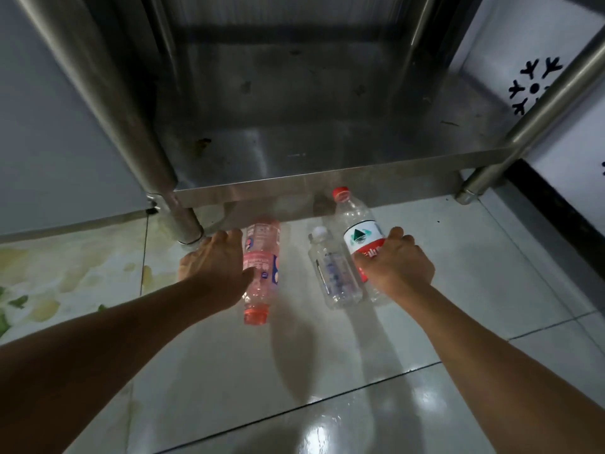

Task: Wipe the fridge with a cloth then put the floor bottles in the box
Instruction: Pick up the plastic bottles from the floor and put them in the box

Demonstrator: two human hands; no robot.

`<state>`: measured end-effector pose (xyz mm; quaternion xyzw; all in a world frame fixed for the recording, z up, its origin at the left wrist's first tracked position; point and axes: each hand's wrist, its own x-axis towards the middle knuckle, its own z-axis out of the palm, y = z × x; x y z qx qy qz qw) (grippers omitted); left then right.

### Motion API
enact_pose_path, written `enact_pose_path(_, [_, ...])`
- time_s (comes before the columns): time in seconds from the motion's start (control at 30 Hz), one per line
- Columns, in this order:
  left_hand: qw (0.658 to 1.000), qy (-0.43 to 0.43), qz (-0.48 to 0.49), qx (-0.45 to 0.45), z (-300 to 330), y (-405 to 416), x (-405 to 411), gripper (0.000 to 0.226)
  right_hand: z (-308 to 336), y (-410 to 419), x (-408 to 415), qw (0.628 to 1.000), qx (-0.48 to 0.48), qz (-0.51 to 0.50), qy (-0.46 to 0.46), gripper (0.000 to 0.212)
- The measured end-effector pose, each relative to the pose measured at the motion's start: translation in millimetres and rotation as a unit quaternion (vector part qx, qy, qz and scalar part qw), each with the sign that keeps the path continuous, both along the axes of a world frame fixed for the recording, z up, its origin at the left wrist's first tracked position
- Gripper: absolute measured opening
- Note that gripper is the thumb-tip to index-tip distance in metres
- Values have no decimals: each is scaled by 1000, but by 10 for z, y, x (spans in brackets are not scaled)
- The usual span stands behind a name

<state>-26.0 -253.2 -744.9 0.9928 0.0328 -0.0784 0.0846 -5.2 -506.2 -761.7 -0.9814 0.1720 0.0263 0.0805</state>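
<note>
Nearest me, both forearms reach up from the bottom corners of the frame over the glossy white floor tiles point(327, 371).

At centre left, my left hand point(216, 267) grips the pink bottle point(262, 257), thumb curled round its near side and fingers going over the far side. That bottle lies with its cap toward me, lower centre of the frame.

At centre right, my right hand point(397, 263) wraps the labelled bottle point(360, 231) at its red-and-white label; its red cap points away, toward the shelf edge.

Between the two, just beside the labelled one, the clear bottle point(334, 273) lies on the tile with its white cap pointing away; neither hand touches it.

Farther up, the steel shelf point(294, 188) spans the middle of the frame, its legs at left and right. A white panel point(510, 37) with a black snowflake mark sits at upper right.
</note>
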Motion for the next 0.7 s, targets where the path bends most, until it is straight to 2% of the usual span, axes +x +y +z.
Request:
enact_pose_path(0.1, [1000, -4, -5, 5, 84, 139, -157, 61, 21, 373, -272, 999, 32, 27, 3, 63])
enact_pose_path(0.33, [999, -6, -36, 10, 268, 636, -530, 60, -234, 1054, -670, 997, 27, -6, 70, 75])
enact_pose_path(0.47, [1000, 10, -25, 13, 256, 954, -721, 61, -239, 1206, -750, 997, 10, 2, 79, 72])
enact_pose_path(0.57, [1000, 28, 1, 2, 205, 1168, -862, 60, -116, 1348, -793, 995, -6, 53, 82, 73])
enact_pose_path(0.7, [999, 32, 29, -22, 199, 1407, -1035, 62, 62, 1662, -929, 979, 0, 183, 86, 69])
